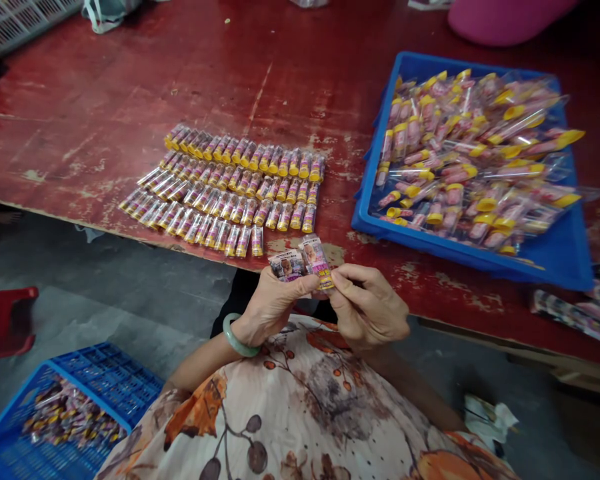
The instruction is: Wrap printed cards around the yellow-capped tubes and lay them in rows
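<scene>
My left hand (270, 307), with a green bangle at the wrist, is closed round a small printed label stack (286, 264) near the table's front edge. Its thumb reaches over to a single printed label (316, 260) in purple, pink and yellow, tilted beside the stack. My right hand (373, 303) pinches the lower right edge of that label between thumb and fingers. Just beyond my hands, several rows of small clear tubes (240, 180) with yellow ends and printed wraps lie side by side on the red table (145, 73).
On the right stands a blue tray (405, 243) heaped with bagged yellow-ended tubes (455, 153). A blue crate (87, 407) of similar small pieces is on the floor at lower left, near a red stool (7, 323). A pink object (505, 17) sits at the far right.
</scene>
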Demonstrator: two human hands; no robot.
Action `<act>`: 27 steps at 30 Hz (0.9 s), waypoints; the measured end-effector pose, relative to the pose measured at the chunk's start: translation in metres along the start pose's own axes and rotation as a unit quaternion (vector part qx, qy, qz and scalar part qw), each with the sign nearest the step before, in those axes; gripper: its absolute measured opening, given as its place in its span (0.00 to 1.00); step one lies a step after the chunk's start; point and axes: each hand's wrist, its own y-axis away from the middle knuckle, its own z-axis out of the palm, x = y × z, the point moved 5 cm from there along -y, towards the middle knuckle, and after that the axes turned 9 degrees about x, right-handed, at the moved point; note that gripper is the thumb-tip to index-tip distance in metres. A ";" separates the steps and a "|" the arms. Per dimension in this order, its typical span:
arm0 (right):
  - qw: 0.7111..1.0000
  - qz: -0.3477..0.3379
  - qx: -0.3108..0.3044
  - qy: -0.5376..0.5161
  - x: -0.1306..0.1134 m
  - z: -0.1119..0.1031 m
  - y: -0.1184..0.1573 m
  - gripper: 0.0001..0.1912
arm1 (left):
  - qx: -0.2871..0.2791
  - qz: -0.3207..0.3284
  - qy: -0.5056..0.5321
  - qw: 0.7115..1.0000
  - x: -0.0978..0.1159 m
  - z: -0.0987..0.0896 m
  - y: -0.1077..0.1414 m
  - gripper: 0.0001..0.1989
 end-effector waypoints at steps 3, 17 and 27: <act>1.000 -0.001 0.003 0.006 0.001 -0.001 0.001 0.20 | 0.007 -0.003 -0.001 1.000 0.000 0.000 0.000 0.15; 1.000 -0.012 0.010 0.025 0.003 0.003 0.002 0.18 | 0.005 0.008 -0.028 1.000 0.000 -0.002 -0.001 0.13; 0.999 -0.018 0.010 0.035 0.002 0.003 0.003 0.17 | 0.018 -0.001 -0.015 1.000 0.001 -0.002 -0.001 0.15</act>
